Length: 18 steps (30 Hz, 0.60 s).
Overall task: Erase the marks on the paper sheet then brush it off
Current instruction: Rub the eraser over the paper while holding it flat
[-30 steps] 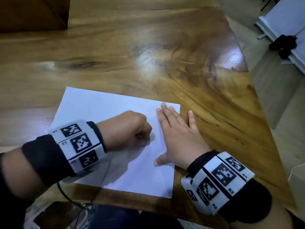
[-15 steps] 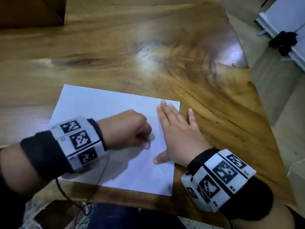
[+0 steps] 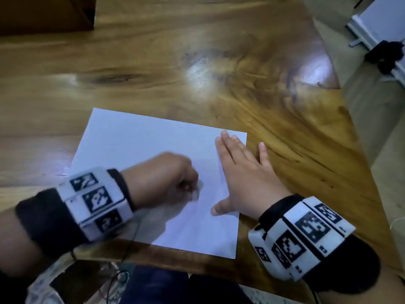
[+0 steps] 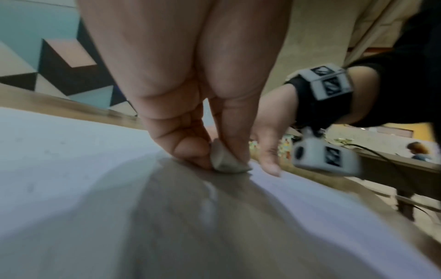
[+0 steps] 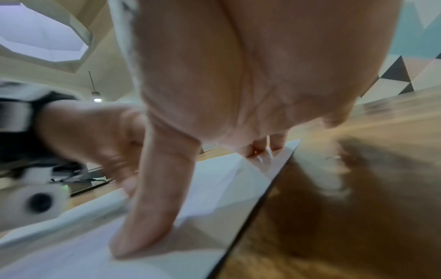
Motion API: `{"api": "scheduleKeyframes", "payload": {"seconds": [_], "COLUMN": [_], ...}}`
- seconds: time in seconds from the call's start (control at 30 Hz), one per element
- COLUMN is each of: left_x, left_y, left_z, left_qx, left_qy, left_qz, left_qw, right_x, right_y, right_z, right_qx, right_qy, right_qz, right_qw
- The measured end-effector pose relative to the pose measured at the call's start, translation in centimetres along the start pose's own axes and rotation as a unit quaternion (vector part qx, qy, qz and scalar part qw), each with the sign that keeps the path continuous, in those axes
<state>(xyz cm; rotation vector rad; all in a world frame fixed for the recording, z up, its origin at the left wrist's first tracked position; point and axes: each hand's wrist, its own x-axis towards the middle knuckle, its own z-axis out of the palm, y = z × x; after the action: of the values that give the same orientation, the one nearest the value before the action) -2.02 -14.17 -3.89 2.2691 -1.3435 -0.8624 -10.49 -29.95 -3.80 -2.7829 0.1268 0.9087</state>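
A white paper sheet (image 3: 135, 145) lies on the wooden table near its front edge. My left hand (image 3: 171, 183) is curled over the middle of the sheet and pinches a small whitish eraser (image 4: 224, 160) between thumb and fingers, its lower edge on the paper (image 4: 71, 188). The hand is blurred in the head view. My right hand (image 3: 243, 172) lies flat with straight fingers on the sheet's right edge, thumb (image 5: 148, 217) pressed on the paper (image 5: 214, 188), little finger on the bare wood. No marks are legible on the sheet.
The wooden table (image 3: 197, 62) stretches away behind the sheet, with a dark brown block (image 3: 43, 14) at its far left corner. To the right the table edge drops to the floor, where a white board with a black item (image 3: 388, 55) lies. Cables hang below the front edge.
My left hand with the eraser has shifted slightly on the sheet and is now blurred with motion. The right hand stays flat on the sheet's right edge.
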Motion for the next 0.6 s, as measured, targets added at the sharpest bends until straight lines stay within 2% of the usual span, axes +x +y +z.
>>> {"api": "scheduleKeyframes", "payload": {"seconds": [0.1, 0.17, 0.23, 0.3, 0.33, 0.4, 0.47, 0.5, 0.6], "left_x": [3.7, 5.3, 5.0, 2.4, 0.8, -1.4, -1.2, -0.3, 3.6], "left_y": [-1.4, -1.8, -1.6, -1.1, -0.6, 0.0, -0.3, -0.6, -1.4], "left_z": [-2.5, -3.2, -2.4, -0.7, 0.0, 0.7, 0.3, -0.3, -2.8], "left_qx": [0.049, 0.072, 0.074, 0.052, 0.033, -0.01, -0.017, -0.004, 0.02], "left_qy": [0.137, 0.158, 0.148, 0.129, 0.09, -0.011, -0.057, -0.031, 0.114], "left_qz": [-0.047, -0.063, -0.048, 0.006, 0.028, 0.025, 0.005, -0.006, -0.069], "left_qw": [0.988, 0.983, 0.985, 0.99, 0.995, 1.0, 0.998, 0.999, 0.991], "right_x": [0.1, 0.1, 0.1, 0.1, 0.1, 0.1, 0.1, 0.1, 0.1], "right_y": [0.0, 0.0, 0.0, 0.1, 0.1, 0.1, 0.1, 0.1, 0.0], "right_z": [0.0, 0.0, 0.0, 0.0, 0.0, 0.0, 0.0, 0.0, -0.1], "right_qx": [-0.005, -0.008, -0.009, -0.009, -0.008, -0.006, -0.004, -0.003, -0.003], "right_qy": [-0.003, -0.006, -0.008, -0.006, -0.006, -0.007, -0.007, -0.006, -0.006], "right_qz": [0.003, 0.005, 0.006, 0.006, 0.005, 0.004, 0.002, 0.001, 0.004], "right_qw": [1.0, 1.0, 1.0, 1.0, 1.0, 1.0, 1.0, 1.0, 1.0]}}
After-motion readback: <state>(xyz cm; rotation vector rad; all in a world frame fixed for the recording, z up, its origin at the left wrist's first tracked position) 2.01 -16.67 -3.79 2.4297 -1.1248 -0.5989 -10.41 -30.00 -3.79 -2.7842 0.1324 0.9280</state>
